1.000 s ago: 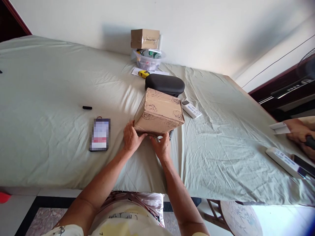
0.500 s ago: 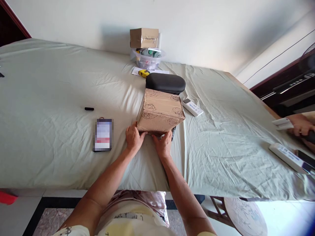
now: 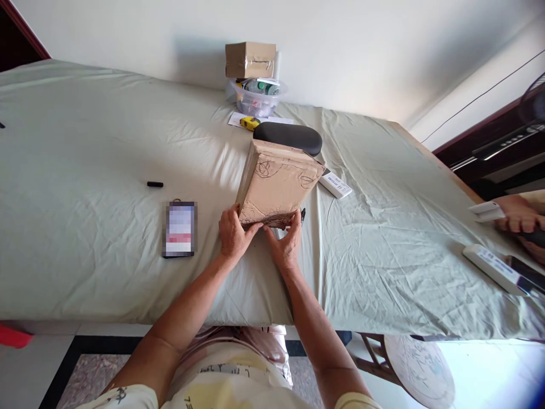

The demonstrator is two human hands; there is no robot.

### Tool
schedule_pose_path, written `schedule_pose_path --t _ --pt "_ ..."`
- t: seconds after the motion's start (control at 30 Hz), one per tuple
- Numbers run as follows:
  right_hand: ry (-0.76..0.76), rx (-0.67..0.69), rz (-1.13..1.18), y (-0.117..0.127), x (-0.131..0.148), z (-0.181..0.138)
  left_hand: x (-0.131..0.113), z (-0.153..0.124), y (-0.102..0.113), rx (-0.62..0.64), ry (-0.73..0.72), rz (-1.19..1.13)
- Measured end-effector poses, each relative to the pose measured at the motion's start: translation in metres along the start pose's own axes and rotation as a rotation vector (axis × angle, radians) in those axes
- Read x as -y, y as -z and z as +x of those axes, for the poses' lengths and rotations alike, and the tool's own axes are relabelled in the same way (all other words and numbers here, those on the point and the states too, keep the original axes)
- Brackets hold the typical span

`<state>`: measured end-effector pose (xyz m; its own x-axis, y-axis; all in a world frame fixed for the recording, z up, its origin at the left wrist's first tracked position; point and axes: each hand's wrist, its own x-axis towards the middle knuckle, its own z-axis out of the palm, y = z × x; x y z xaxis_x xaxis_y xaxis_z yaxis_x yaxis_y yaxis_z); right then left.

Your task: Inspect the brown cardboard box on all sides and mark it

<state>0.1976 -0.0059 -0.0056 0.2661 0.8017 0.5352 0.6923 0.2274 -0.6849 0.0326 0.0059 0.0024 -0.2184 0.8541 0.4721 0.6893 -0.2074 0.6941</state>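
Observation:
A brown cardboard box (image 3: pixel 283 182) with black scribbles near its corners stands tilted in front of me, its large face turned toward me. My left hand (image 3: pixel 235 234) grips its lower left corner, thumb along the bottom edge. At the lower right corner my right hand (image 3: pixel 285 241) grips it too, thumb pointing inward. The fingers of both hands are partly hidden by the box. Behind it lies a black oblong case (image 3: pixel 292 136). A black pen-like item (image 3: pixel 303 216) sticks out beside my right fingers, mostly covered.
A phone (image 3: pixel 179 230) and a black cap (image 3: pixel 155 184) lie left on the green cloth (image 3: pixel 97 227). White packs (image 3: pixel 336 183) lie right. At the back are a yellow tape measure (image 3: pixel 250 122), a plastic tub (image 3: pixel 258 104) and a carton (image 3: pixel 250 60). Another person's hand (image 3: pixel 522 215) is far right.
The box has tipped up and back, so its top face shows less and its front face more. Both hands stay at its lower corners.

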Motion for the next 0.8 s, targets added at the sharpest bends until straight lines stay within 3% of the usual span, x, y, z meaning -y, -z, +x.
schedule_pose_path --t 0.8 --pt "-0.054 0.042 -0.005 -0.006 -0.017 0.005 0.006 0.003 -0.009 0.105 0.083 0.031"
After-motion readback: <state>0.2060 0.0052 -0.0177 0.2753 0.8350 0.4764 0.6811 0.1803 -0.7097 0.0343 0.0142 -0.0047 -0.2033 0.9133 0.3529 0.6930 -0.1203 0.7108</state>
